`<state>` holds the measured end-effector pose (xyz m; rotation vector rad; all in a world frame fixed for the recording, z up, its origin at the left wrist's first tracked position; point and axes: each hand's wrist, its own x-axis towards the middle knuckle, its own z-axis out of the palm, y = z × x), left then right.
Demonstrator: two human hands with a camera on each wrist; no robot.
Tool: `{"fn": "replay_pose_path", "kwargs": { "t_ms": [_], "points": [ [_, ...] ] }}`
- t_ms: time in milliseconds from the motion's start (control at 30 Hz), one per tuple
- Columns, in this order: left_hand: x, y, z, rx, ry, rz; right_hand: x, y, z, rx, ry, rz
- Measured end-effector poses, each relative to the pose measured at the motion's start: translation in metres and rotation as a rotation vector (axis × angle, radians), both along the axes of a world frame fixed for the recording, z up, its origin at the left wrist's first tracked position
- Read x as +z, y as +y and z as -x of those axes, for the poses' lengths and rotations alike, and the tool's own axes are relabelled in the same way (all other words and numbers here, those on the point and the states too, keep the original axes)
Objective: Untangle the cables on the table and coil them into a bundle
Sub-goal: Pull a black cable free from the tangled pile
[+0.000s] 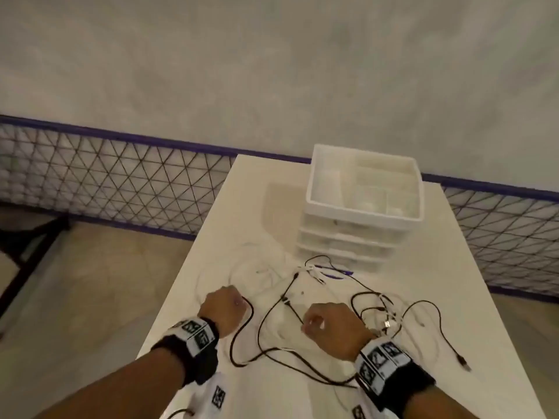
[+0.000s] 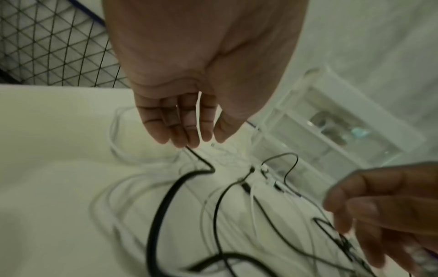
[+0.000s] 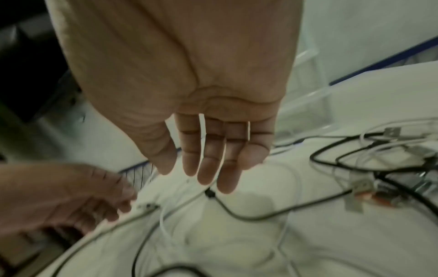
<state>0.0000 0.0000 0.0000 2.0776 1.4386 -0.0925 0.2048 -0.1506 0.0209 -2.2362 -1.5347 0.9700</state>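
Note:
Black and white cables lie tangled across the white table (image 1: 484, 328). My left hand (image 1: 223, 306) hovers over the left part of the tangle. Its fingers (image 2: 180, 131) are straight, and the thick black cable (image 2: 161, 206) runs up to their tips; no grip shows. My right hand (image 1: 326, 325) is over the middle with its fingers extended (image 3: 206, 168), just above a thin black cable (image 3: 237, 213) and its small joint. A knot of cables with metal plugs (image 1: 384, 319) lies to the right of that hand. Faint white cables (image 1: 242, 267) loop beyond my left hand.
A white drawer unit with an open tray on top (image 1: 363, 207) stands at the back of the table, behind the cables. A wire mesh fence (image 1: 106, 176) runs behind the table. The table's left edge passes close to my left wrist.

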Motion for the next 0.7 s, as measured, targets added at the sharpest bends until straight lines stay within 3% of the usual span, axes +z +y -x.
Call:
{"fn": "replay_pose_path", "kwargs": {
  "t_ms": [133,233,267,367,433,500,600,633,700],
  "points": [
    [-0.012,-0.009,-0.005,0.077,0.087,0.218,-0.02,0.008,0.033,0.128,-0.07,0.158],
    [-0.017,-0.017,-0.009,0.06,0.041,0.229,-0.035,0.004,0.04,0.181,-0.121,0.235],
    [-0.017,-0.018,-0.009,0.105,-0.033,0.237,-0.038,0.005,0.04,0.206,-0.152,0.243],
    [0.002,-0.016,-0.015,0.391,-0.492,0.483,-0.041,0.005,0.031,0.111,-0.224,0.208],
    [0.031,-0.012,-0.016,0.402,-0.679,0.576,-0.035,0.008,0.017,0.046,-0.221,0.24],
    [0.06,-0.009,-0.016,0.316,-0.821,0.622,-0.015,0.015,0.006,-0.031,-0.16,0.226],
    [0.095,-0.012,-0.023,0.196,-0.976,0.676,0.03,0.03,0.013,-0.115,0.055,-0.197],
    [0.102,-0.015,-0.028,0.17,-1.007,0.677,0.045,0.034,0.024,-0.088,0.165,-0.289],
    [0.113,-0.016,-0.039,0.167,-1.051,0.654,0.056,0.04,0.044,0.01,0.338,-0.273]
  ]
}}
